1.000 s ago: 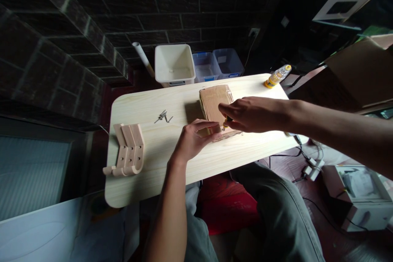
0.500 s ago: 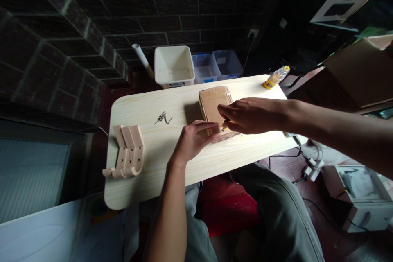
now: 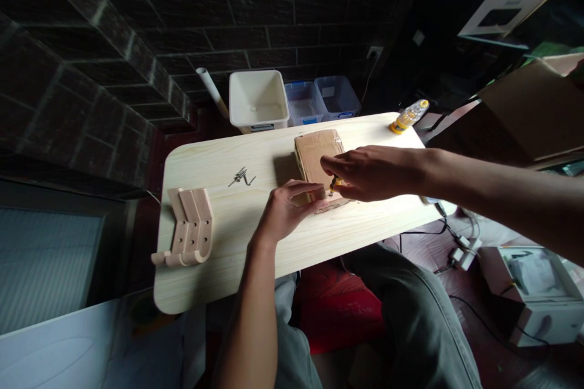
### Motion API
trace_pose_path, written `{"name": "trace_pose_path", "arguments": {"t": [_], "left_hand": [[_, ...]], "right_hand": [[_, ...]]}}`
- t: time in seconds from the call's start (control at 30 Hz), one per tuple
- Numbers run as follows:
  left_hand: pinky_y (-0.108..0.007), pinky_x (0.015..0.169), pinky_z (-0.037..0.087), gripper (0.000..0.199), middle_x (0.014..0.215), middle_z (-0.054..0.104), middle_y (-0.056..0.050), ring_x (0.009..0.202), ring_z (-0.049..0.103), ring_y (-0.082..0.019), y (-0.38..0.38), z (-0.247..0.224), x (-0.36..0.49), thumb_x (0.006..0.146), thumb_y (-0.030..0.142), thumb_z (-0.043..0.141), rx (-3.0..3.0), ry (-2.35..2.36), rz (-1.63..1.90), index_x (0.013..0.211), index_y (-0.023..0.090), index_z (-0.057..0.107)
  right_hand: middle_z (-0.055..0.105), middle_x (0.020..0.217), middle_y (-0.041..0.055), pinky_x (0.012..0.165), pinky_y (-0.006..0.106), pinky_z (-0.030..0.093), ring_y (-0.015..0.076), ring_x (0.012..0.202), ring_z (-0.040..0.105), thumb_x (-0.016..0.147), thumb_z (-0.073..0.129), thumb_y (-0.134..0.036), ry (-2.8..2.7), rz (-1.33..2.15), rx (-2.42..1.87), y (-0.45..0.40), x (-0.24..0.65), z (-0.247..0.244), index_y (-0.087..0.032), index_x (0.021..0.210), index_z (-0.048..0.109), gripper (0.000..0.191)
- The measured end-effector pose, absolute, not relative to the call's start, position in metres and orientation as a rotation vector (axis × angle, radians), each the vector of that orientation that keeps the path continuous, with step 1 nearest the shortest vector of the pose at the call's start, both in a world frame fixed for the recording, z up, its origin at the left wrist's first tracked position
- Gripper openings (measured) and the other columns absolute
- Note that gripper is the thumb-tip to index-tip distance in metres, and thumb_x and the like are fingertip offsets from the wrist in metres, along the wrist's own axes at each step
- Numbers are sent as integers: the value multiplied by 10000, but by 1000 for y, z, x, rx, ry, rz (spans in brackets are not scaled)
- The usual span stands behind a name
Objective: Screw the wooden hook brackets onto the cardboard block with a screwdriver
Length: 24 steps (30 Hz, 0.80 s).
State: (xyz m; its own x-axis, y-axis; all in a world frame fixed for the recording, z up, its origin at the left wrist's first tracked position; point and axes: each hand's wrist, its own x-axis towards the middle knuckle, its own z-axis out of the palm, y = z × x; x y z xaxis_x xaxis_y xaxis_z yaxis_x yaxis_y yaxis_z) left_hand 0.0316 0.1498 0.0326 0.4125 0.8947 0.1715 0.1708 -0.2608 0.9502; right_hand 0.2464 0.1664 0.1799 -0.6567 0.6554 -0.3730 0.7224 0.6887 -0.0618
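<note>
A taped cardboard box (image 3: pixel 318 149) lies on the pale wooden table. At its near end my left hand (image 3: pixel 292 205) pinches a small wooden piece (image 3: pixel 318 194) between thumb and fingers. My right hand (image 3: pixel 362 173) is closed around a small screwdriver (image 3: pixel 336 183) with a yellow and black handle, mostly hidden in the palm. The screwdriver points down beside the wooden piece, where a small dark metal bit or screw shows; I cannot tell which. Left of the box lies a loose pile of dark screws (image 3: pixel 241 177).
Several curved wooden hooks (image 3: pixel 194 228) stand together at the table's left end. A clear container with yellow ends (image 3: pixel 409 117) is at the far right corner. Behind the table sit a white bin (image 3: pixel 258 100) and two clear bins (image 3: pixel 338 97). Cables and a power strip (image 3: pixel 465 252) lie right.
My right hand has shifted and turned slightly, so more of the yellow screwdriver handle shows. My left hand keeps its pinch on the wooden piece. The view has moved very slightly.
</note>
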Motion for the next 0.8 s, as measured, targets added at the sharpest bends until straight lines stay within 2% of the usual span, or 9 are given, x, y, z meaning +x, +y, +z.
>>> {"name": "trace_pose_path", "arguments": {"t": [0.1,0.23,0.3,0.4,0.47,0.57,0.67,0.8], "left_hand": [[-363,927,576,339,1069,799,-72,1003,739,-234,150,33,32,805,375,884,1706,944,943,1114,248,827],[-365,938,575,359,1083,800,-75,1027,737,-240,149,31,31,806,390,883,1700,943,938,1132,251,824],[-369,944,575,361,1087,800,-73,1035,736,-240,150,30,31,811,389,880,1703,941,932,1141,256,821],[-373,949,578,362,1103,796,-72,1044,736,-240,150,29,31,821,370,873,1712,934,925,1160,259,814],[-372,948,581,355,1105,794,-74,1038,737,-238,150,30,31,818,357,875,1714,938,923,1152,252,814],[-369,941,586,338,1091,794,-73,1008,741,-230,150,32,32,801,343,889,1712,958,935,1116,241,820],[-373,937,589,332,1071,798,-67,989,743,-226,150,32,32,797,346,892,1720,967,945,1104,243,821],[-382,947,591,319,1072,799,-68,991,748,-226,150,31,32,806,362,884,1735,958,941,1099,251,823]], "right_hand": [[738,1062,161,635,338,393,239,839,692,1024,527,-224,2586,-310,1090,165,244,180,-102,1270,531,274],[729,888,136,587,353,353,236,726,663,1065,510,-302,2535,-288,1143,168,241,181,-88,1239,558,280],[722,860,142,589,361,353,245,717,658,1070,505,-318,2519,-273,1141,169,240,183,-91,1234,572,287],[730,897,159,613,368,382,268,760,680,1067,508,-333,2499,-232,1133,169,240,184,-95,1253,570,308],[739,991,171,646,373,424,283,825,700,1050,528,-338,2510,-228,1109,167,241,184,-89,1299,537,352],[735,1109,179,672,375,461,282,880,711,1021,537,-263,2549,-302,1074,164,241,184,-95,1334,502,357],[747,1037,164,607,360,416,263,806,706,1034,511,-218,2518,-326,1096,163,241,185,-97,1292,524,286],[745,949,156,583,364,372,265,753,695,1070,486,-280,2484,-264,1130,162,240,187,-85,1268,542,284]]}}
